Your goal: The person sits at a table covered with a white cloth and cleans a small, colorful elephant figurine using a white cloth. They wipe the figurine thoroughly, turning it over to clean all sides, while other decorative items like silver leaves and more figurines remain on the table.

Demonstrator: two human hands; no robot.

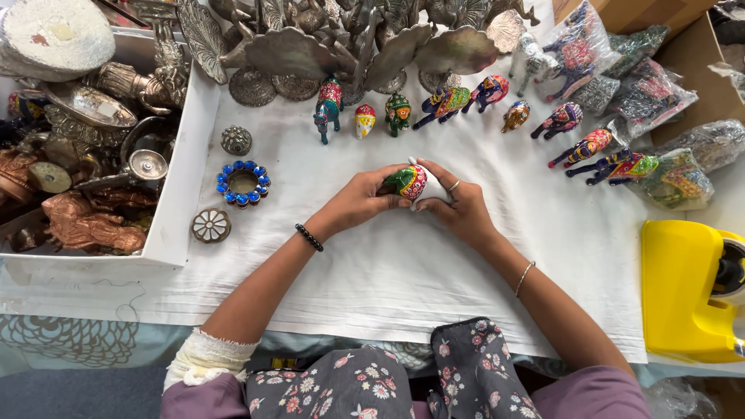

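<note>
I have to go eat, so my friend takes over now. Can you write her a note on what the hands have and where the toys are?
Left hand: grip closed on the painted figurine, at its left end.
Right hand: grip closed on the same figurine, with a bit of white wrapping against it.
The figurine is just above the white cloth, mid-table.
Done: a few figurines at the right lie in clear bags.
Left: a row of painted animals stands bare behind the hands. The yellow tape dispenser sits at the right edge and the box of metal pieces at the left.
</note>
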